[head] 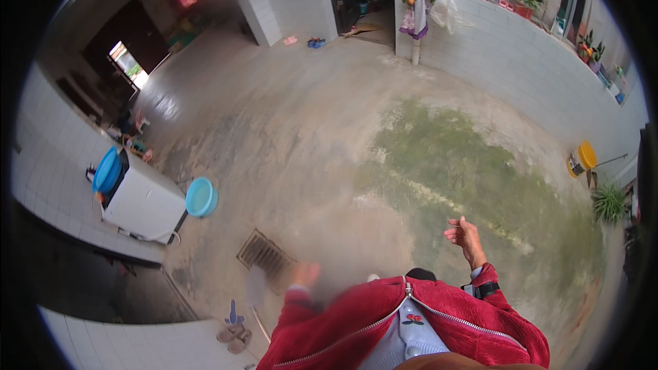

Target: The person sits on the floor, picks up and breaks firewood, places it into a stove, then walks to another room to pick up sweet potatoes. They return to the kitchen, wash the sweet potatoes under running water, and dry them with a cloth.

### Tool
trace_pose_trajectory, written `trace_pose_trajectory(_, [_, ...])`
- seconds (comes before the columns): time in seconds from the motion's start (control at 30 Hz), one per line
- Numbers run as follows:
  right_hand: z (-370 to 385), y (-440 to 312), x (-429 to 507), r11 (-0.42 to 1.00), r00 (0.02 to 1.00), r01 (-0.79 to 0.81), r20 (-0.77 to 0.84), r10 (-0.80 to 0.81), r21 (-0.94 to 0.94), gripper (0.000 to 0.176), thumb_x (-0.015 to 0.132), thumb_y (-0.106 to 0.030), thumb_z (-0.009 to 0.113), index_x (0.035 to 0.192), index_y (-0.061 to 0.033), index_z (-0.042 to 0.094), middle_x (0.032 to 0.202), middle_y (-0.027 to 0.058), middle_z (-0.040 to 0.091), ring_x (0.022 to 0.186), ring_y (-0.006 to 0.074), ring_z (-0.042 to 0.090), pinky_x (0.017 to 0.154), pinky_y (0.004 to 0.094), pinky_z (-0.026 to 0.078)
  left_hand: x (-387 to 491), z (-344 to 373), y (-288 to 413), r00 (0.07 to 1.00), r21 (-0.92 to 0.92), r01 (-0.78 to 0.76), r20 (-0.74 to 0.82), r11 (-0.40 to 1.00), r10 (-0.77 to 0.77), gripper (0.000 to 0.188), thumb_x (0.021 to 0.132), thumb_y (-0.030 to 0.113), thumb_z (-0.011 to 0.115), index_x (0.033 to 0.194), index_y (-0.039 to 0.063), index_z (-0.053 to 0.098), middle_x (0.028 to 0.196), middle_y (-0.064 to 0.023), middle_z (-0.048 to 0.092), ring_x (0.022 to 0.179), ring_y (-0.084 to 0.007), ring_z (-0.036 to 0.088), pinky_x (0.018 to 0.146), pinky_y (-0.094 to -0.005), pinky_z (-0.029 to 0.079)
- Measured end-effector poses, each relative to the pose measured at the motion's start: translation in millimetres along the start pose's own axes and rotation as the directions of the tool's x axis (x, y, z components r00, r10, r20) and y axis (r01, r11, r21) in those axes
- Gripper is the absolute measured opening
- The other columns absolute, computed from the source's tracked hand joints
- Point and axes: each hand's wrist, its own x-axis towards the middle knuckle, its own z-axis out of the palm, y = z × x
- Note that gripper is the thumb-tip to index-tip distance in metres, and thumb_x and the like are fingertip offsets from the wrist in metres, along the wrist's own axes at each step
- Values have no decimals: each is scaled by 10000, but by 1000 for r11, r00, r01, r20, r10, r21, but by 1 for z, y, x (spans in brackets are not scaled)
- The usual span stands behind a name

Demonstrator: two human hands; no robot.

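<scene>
My left hand (pixel 306 273) shows at the lower middle, blurred, beyond a red sleeve; its fingers cannot be made out. A metal drain grate (pixel 266 255) in the concrete floor lies just beyond it. Left of that hand a blurred pale thing (pixel 255 288) and a thin stick (pixel 261 325) appear; whether the hand touches them cannot be told. My right hand (pixel 464 239) is raised above the mossy green floor (pixel 462 164), empty, its fingers apart and slightly bent. A dark band is around that wrist. An open red jacket (pixel 329 331) covers my body.
At left stand a white appliance (pixel 146 195), a blue basin (pixel 107 169) on it and a light-blue basin (pixel 201 197) beside it. Brown slippers (pixel 236 338) lie at lower left. A yellow bucket (pixel 582 158) and a green plant (pixel 609 203) are at right. An open doorway (pixel 365 5) is at the top.
</scene>
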Motion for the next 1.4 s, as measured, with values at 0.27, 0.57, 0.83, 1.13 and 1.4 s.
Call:
trace_pose_trajectory(0.27, [26,-69,191,989,995,-95,-26,99,109,513,1013,-456,358,1130,-4,572,807,122,697,639,134,627,576,245,469,144,180,200,985,-47,-64,155,997,71,252,957,139,465,1126,12,603,1046,-163,666,869,-255,671,728,-377,566])
trace_pose_trajectory(0.57, [99,-185,457,980,976,-140,189,112,142,470,1024,-416,363,1113,-14,589,823,126,709,632,121,637,568,224,488,154,161,248,992,997,-81,79,16,102,386,862,436,522,939,115,721,993,-149,695,932,-341,660,769,-482,510])
trace_pose_trajectory(0.83, [163,-268,607,982,938,-182,292,187,-44,439,1027,-367,389,1129,8,593,817,128,713,639,107,639,576,206,496,222,225,330,1000,975,-12,7,221,24,390,850,436,507,907,119,729,974,-150,695,944,-341,659,790,-463,516])
trace_pose_trajectory(1.13, [214,-398,817,992,978,-117,164,125,-56,383,1012,-321,434,1130,-2,609,805,108,713,665,106,636,610,224,483,504,357,535,919,970,-230,193,71,344,312,851,374,545,839,119,725,880,-147,692,822,-356,664,748,-496,509])
trace_pose_trajectory(1.4, [274,-491,953,996,991,-55,115,62,-66,349,1005,-315,456,1081,-27,639,786,86,710,658,94,631,603,225,477,730,467,722,942,250,-254,283,934,180,208,891,143,571,1035,-6,592,910,-137,652,770,-276,642,687,-389,543])
